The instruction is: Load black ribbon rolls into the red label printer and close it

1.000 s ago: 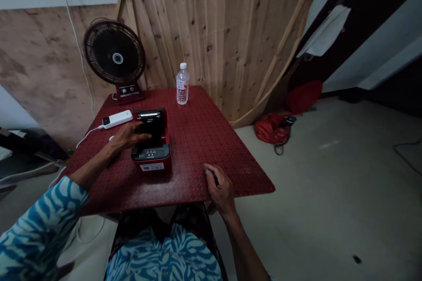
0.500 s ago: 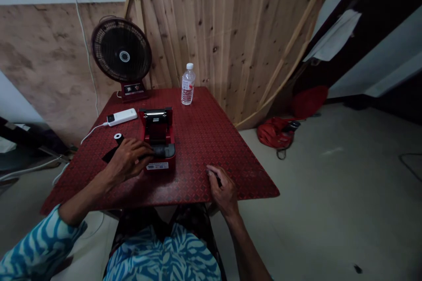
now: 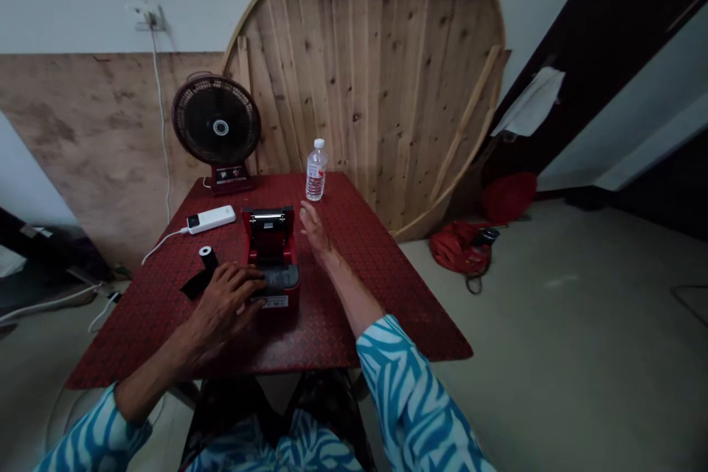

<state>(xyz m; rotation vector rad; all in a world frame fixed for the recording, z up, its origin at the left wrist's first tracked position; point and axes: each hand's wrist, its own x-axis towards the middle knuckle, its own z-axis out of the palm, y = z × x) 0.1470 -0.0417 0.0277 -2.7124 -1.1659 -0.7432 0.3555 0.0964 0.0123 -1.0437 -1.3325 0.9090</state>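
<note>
A small red and black printer point(image 3: 282, 278) stands on the table with its lid point(image 3: 269, 232) raised. My left hand point(image 3: 224, 302) lies across the printer's front left corner, fingers stretched and slightly apart, touching the dark front part. Just right of the raised lid, my right hand point(image 3: 316, 232) is open with fingers extended and nothing visible in it. Whether it touches the lid I cannot tell. Left of the printer, behind my left hand, is a black roll with a white core point(image 3: 206, 257), a dark strip point(image 3: 195, 285) trailing from it.
On the red patterned table point(image 3: 365, 310) are a white power bank point(image 3: 211, 219) with a cable, a water bottle point(image 3: 316, 171) and a fan point(image 3: 217, 125). A round wooden board point(image 3: 381, 88) leans on the wall behind. A red bag point(image 3: 460, 247) lies on the floor to the right.
My right hand has moved from the table's front edge forward and left to beside the raised lid, and its fingers have opened out. My left hand stays at the printer. The view has tilted up.
</note>
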